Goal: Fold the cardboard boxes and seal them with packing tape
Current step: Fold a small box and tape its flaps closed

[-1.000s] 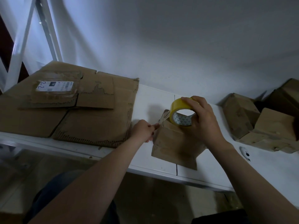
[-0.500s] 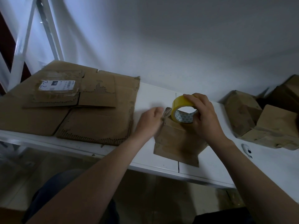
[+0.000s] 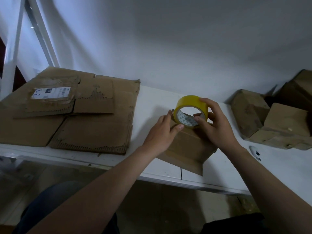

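Observation:
A small folded cardboard box [image 3: 187,146] stands on the white table [image 3: 155,102], near its front edge. On top of the box sits a yellow roll of packing tape [image 3: 191,103], held by my right hand [image 3: 214,122] with fingers over its top and thumb inside its core. My left hand [image 3: 162,130] lies on the box's left top edge, fingers straight, thumb pressing beside the roll. Whether a strip of tape runs between roll and box I cannot tell.
Flattened cardboard sheets [image 3: 70,115], one with a white label [image 3: 50,92], cover the table's left part. Several folded boxes [image 3: 271,120] are heaped at the right. A small white object [image 3: 255,152] lies near my right wrist. A white wall rises behind.
My left hand has moved from the box's left side up onto its top edge. The right hand has tilted and shifted the tape roll slightly along the box top.

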The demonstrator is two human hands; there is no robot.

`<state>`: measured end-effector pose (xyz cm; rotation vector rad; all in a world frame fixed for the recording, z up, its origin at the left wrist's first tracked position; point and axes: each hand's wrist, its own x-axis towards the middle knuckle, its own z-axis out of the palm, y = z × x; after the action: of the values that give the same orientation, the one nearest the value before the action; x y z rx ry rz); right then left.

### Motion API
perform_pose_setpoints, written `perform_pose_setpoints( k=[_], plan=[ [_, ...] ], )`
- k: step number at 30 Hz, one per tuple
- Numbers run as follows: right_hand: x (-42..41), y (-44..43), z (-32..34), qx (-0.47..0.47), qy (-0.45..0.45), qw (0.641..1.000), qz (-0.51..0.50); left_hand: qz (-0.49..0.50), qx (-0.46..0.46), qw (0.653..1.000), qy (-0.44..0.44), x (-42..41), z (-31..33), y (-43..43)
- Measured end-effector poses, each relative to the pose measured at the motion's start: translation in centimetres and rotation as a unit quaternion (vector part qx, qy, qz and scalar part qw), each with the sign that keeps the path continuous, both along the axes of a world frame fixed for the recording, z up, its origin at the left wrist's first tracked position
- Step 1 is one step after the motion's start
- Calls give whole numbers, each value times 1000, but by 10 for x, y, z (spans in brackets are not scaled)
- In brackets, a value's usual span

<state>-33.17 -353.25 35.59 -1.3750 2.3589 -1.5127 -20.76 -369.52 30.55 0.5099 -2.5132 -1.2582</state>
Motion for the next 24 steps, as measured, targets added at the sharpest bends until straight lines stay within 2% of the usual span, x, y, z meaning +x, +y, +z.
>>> perform_pose_setpoints(
  k=[4,10,12,16,21,24],
  plan=[
    [-10,6,5,22,78,997,11,6,35,999,11,-6,-7,1],
    [-34,26,29,140,189,971,44,28,18,999,-24,-7,-10,9],
    [-34,34,31,160,185,969,36,31,0,999,-24,-8,-8,13],
    [-24,46,18,138,133,981,19,15,-12,1000,-20,-11,-5,17],
    [-23,50,14,107,135,985,28,-97,-35,992,-72,-17,1,-2],
    [-23,50,13,107,131,985,37,-162,-5,986,-42,-26,5,-10]
  ],
)
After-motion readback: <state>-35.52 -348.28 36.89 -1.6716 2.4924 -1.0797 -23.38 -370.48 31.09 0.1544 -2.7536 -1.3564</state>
